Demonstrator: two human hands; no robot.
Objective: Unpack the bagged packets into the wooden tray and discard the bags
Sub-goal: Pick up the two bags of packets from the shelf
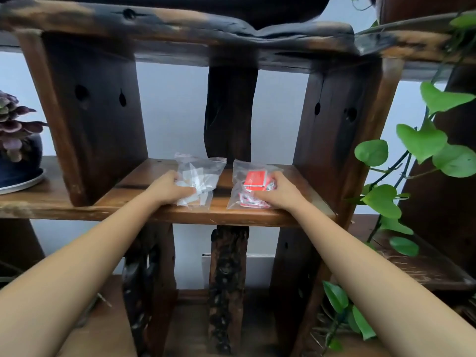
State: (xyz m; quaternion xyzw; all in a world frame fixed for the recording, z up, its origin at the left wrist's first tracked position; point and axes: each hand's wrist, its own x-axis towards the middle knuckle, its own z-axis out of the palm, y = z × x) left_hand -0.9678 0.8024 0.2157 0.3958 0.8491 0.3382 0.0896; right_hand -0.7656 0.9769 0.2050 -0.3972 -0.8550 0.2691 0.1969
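Here, a dark rustic wooden shelf [180, 212] fills the view; its middle board carries two clear zip bags side by side, near each other but apart. Thick upright slabs wall the compartment at 9 and 3 o'clock, and a narrower dark post [229, 109] stands behind the bags at 12 o'clock, so the compartment is open only from the front. Outside the compartment, at 9 o'clock, a purple-leaved succulent [13, 124] sits in a dark pot on a pale saucer on the same board. At 3 o'clock, a green trailing vine [422, 140] hangs down beside the right upright, clear of the bags. The left bag [203, 176] holds white packets; the right bag [247, 184] holds red packets, one red square face up. Left hand [170, 189]: fingers curled closed onto the near-left part of the white-packet bag, bunching the plastic. Right hand [280, 191]: fingers curled closed onto the near-right part of the red-packet bag, thumb side pressing the film. Both bags lie on the board. No wooden tray in view.
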